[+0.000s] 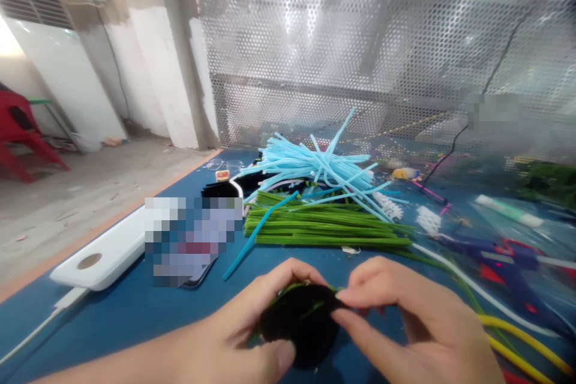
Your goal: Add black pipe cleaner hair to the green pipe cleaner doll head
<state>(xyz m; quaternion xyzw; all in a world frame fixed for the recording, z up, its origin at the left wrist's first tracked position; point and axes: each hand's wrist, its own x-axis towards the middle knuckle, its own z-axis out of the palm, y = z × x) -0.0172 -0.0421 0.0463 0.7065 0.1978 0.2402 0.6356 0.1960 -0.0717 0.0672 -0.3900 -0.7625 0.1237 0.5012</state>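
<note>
A black, fuzzy-looking round piece (299, 327) with traces of green along its top edge is held low over the blue table. My left hand (252, 324) wraps round its left side, thumb pressed on the near face. My right hand (400, 306) pinches its upper right edge between thumb and fingertips. Whether a separate strand lies in that pinch, I cannot tell. Just beyond my hands lies a bundle of green pipe cleaners (324, 229), with a heap of light blue pipe cleaners (310, 159) behind it. A single darker blue pipe cleaner (256, 240) slants toward me.
At left lie a white power bank (103, 261) with a cable and a phone (202, 252), partly blurred out. A blue glue gun (508, 258) lies at right near yellow cords (526, 339) and a capped tube (508, 210). A perforated metal panel (360, 54) borders the table's far side.
</note>
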